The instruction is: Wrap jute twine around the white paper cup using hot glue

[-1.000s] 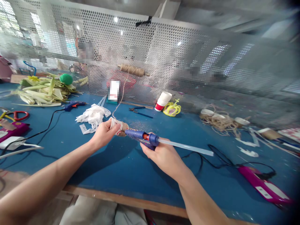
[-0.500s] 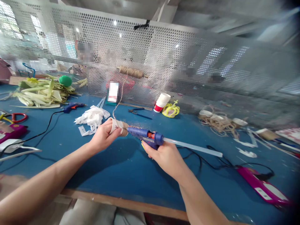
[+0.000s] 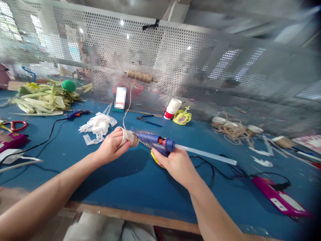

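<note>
Currently left hand (image 3: 112,148) grips paper cup (image 3: 128,137); right hand (image 3: 177,167) clasps blue glue gun (image 3: 149,138), aimed at cup.

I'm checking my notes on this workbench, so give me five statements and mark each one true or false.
1. The left hand holds a paper cup. True.
2. The right hand is empty. False: the right hand holds a glue gun.
3. String runs from the spool down to the paper cup. True.
4. The green ball is at the picture's far right. False: the green ball is at the left, by the husks.
5. A second glue gun lies on the table. True.
</note>
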